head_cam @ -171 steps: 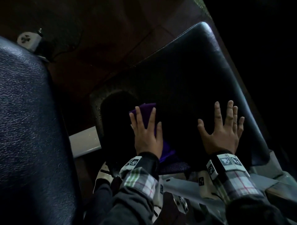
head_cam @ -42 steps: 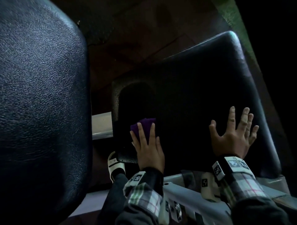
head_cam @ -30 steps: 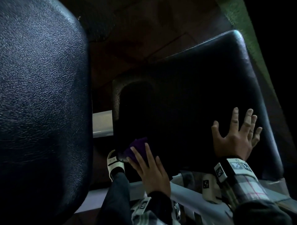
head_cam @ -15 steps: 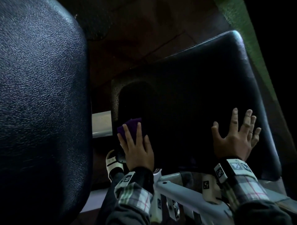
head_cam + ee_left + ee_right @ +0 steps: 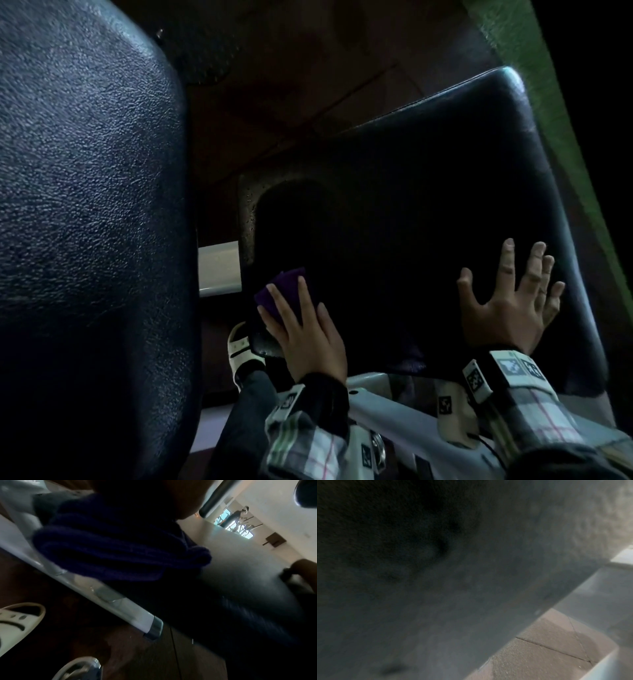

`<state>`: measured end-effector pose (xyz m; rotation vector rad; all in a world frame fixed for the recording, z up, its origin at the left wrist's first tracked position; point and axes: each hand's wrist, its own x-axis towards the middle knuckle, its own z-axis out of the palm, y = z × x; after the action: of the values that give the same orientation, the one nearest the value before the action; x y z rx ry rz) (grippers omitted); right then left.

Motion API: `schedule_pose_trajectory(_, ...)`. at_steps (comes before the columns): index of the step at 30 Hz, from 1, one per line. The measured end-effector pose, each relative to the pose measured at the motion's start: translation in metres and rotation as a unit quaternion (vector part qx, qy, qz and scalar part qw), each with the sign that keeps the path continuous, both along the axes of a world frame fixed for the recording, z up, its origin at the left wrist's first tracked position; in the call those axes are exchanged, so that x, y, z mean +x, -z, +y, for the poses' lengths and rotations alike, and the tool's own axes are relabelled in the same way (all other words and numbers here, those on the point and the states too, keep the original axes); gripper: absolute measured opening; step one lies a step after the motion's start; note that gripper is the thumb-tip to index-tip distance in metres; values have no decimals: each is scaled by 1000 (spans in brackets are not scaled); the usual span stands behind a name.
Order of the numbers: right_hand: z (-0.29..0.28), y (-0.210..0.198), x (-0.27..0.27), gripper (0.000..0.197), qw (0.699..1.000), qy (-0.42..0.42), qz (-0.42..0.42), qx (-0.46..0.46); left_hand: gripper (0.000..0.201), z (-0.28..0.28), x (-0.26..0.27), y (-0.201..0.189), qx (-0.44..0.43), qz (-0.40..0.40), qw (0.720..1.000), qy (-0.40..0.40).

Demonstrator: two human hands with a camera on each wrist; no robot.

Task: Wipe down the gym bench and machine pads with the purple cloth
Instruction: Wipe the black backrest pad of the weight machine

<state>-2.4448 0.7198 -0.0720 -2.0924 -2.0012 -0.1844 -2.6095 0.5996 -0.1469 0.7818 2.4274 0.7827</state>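
Since half a second ago, left hand and the folded purple cloth under it have slid a little right along the near-left edge of the black vinyl bench pad; right hand hasn't shifted.

State now:
- Left fingers straight and slightly apart, pressing flat on the cloth. No pinch, no curl round it. Cloth sticks out past the fingertips on the far side.
- Left wrist view: cloth bunched in thick folds against the pad, white metal frame rail just beside and below it.
- Right fingers spread wide, palm flat on the near-right part of the pad. Holds nothing, looks like bracing. Right wrist view is just blurred pad surface.
- Large textured black back pad fills the left, well apart from both hands. White sandal on the floor below the near-left corner.

How to do this step well, my read:
- Keep palm weight on the cloth so the whole fold stays in contact, not just the fingertips.
- Overlapping strokes from the near-left corner toward the far and right; the dark centre and far edge probably still need passes.
- Run the cloth over the rounded edge, but stay clear of the frame rail so it doesn't snag.
- Move the bracing hand before wiping under it.
- Refold if the bunching gets worse.
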Motion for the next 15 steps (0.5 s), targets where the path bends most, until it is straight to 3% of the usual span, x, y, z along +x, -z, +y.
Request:
schedule_pose_trajectory(5,0,-1,-1,70,1000,5,-1,-3,53,49,-26,1,-8,-16,1000,8)
schedule_pose_trajectory(8,0,-1,-2,70,1000,7,2,-9,53,64,-24,-3,10,14,999,50)
schedule_pose_trajectory(12,0,0,0,70,1000,7,-2,-9,51,46,-13,-6,54,70,987,131)
schedule_pose_trajectory(15,0,0,0,70,1000,7,-4,-7,50,21,-8,-8,55,53,984,164)
